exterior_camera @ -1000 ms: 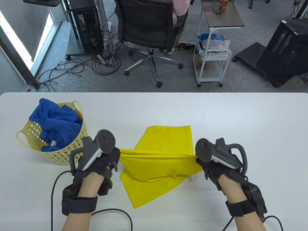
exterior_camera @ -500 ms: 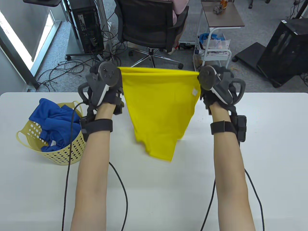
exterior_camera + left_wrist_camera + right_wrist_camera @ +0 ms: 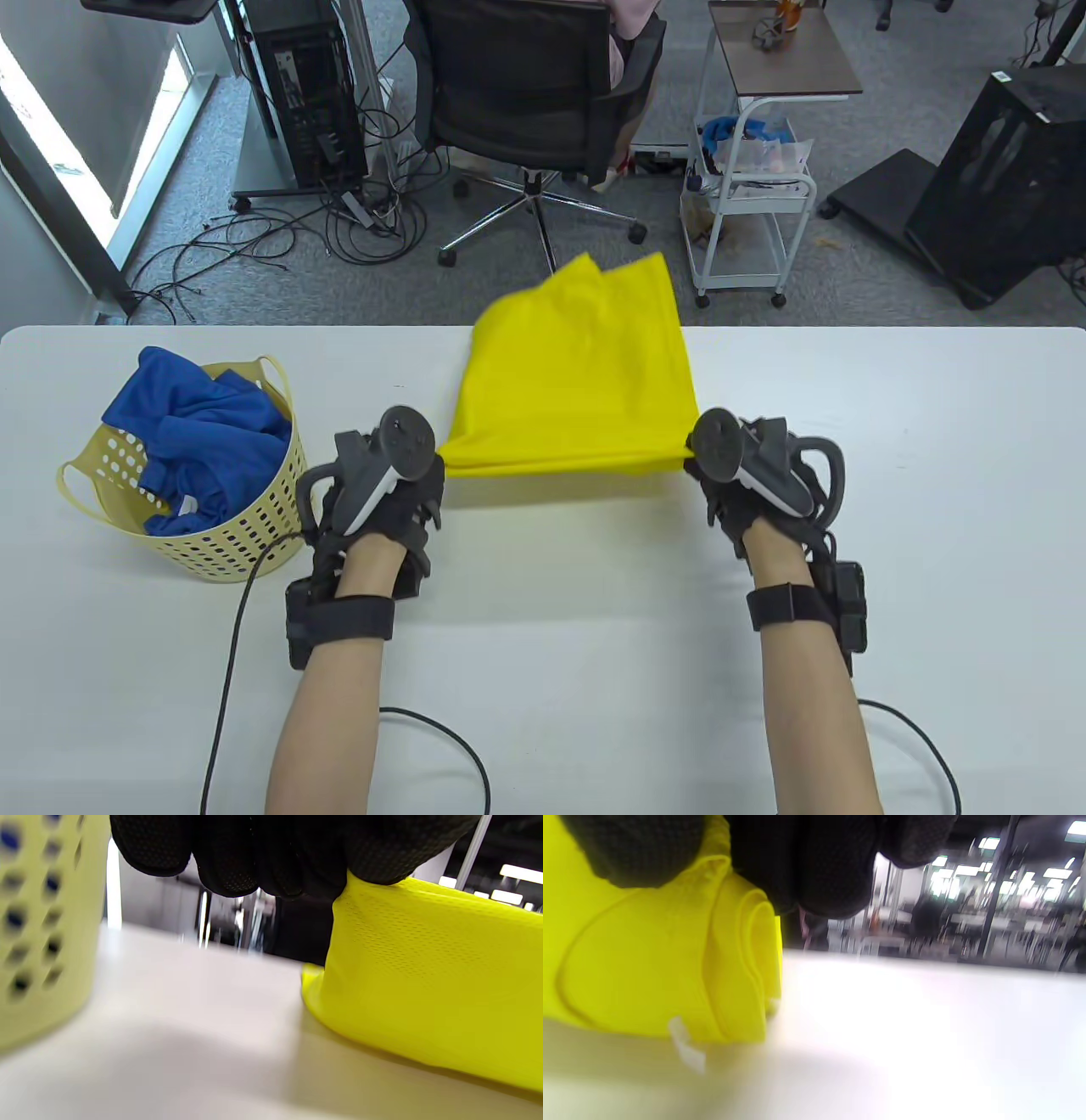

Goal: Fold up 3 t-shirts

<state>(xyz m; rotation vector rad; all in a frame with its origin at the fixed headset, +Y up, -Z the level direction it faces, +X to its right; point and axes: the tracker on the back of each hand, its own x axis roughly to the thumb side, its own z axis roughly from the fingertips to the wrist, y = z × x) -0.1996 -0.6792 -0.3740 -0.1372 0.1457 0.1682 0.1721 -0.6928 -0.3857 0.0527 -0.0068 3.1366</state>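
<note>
Smooth white table (image 3: 848, 509), billowing yellow mesh-knit t-shirt (image 3: 577, 382) pinched at both corners by gloved hands (image 3: 386, 501) (image 3: 751, 488).

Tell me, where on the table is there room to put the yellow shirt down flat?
Bare table lies right of the right hand, and along the near edge between both arms. The left is crowded: the basket stands beside the left hand.
</note>
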